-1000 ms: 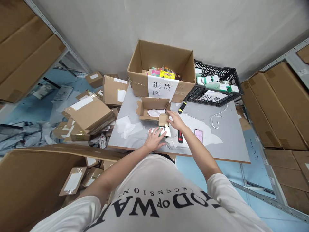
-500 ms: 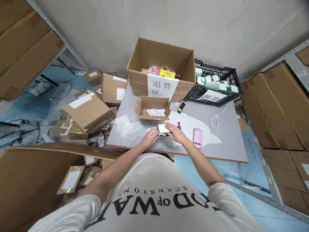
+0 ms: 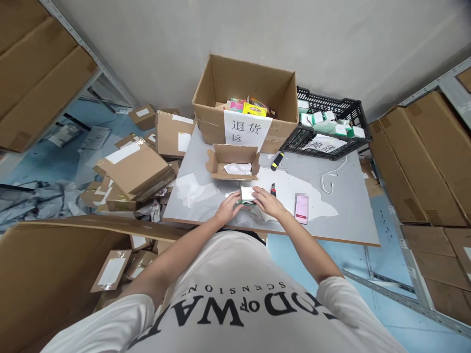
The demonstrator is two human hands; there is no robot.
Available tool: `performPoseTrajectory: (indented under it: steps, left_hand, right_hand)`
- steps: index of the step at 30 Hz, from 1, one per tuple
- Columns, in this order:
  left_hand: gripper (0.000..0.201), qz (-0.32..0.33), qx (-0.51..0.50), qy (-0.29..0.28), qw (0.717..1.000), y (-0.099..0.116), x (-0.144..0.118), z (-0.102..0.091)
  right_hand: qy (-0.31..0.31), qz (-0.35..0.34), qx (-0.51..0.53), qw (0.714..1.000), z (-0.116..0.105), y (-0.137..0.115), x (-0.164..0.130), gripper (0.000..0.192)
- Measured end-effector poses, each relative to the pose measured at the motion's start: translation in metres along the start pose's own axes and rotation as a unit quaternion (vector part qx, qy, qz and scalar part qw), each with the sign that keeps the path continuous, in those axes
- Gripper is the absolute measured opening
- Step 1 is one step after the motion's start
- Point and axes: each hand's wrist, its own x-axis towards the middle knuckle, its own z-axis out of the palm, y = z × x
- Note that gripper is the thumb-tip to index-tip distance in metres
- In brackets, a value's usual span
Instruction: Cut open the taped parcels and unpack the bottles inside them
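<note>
A small white-and-green box is between my hands near the table's front edge. My left hand grips its left side, fingers curled against it. On the right side my right hand holds it, fingertips over the top edge. Just behind it stands an opened cardboard carton with crumpled white paper inside. A red-and-black utility knife lies right beside my right hand. Farther right lies a phone with a pink screen.
A large cardboard box with colourful packets stands at the back, beside a black crate of white-and-green boxes. A yellow-and-black cutter, a white cable and crumpled white wrapping lie on the table. Parcels pile up at left.
The small box has tilted slightly, so its white face shows more squarely. Both hands keep hold of it, with the left fingers shifted a little. The view has moved slightly.
</note>
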Motion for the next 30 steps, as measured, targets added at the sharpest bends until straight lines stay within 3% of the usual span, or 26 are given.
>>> performPoseTrajectory:
  steps: [9, 13, 17, 22, 30]
  left_hand:
    - [0.030, -0.021, -0.013, -0.007, 1.000, 0.004, -0.001, -0.002]
    - [0.032, -0.002, -0.016, -0.021, 1.000, 0.005, 0.000, -0.002]
    - [0.032, 0.007, -0.018, -0.022, 1.000, 0.005, 0.003, -0.002]
    - [0.033, -0.027, -0.031, -0.019, 0.999, 0.003, 0.004, -0.006]
    - [0.035, -0.029, -0.048, -0.007, 0.998, 0.001, 0.004, -0.009]
  right_hand:
    - [-0.037, -0.028, -0.026, 0.999, -0.011, -0.005, -0.001, 0.021]
    - [-0.085, -0.031, -0.062, 0.994, -0.014, -0.010, 0.007, 0.036]
    - [-0.134, -0.035, -0.079, 0.987, -0.014, -0.013, 0.020, 0.039]
    - [-0.142, -0.030, -0.093, 0.985, -0.013, -0.017, 0.029, 0.036]
    - [-0.178, -0.031, -0.162, 0.970, -0.013, -0.025, 0.041, 0.035]
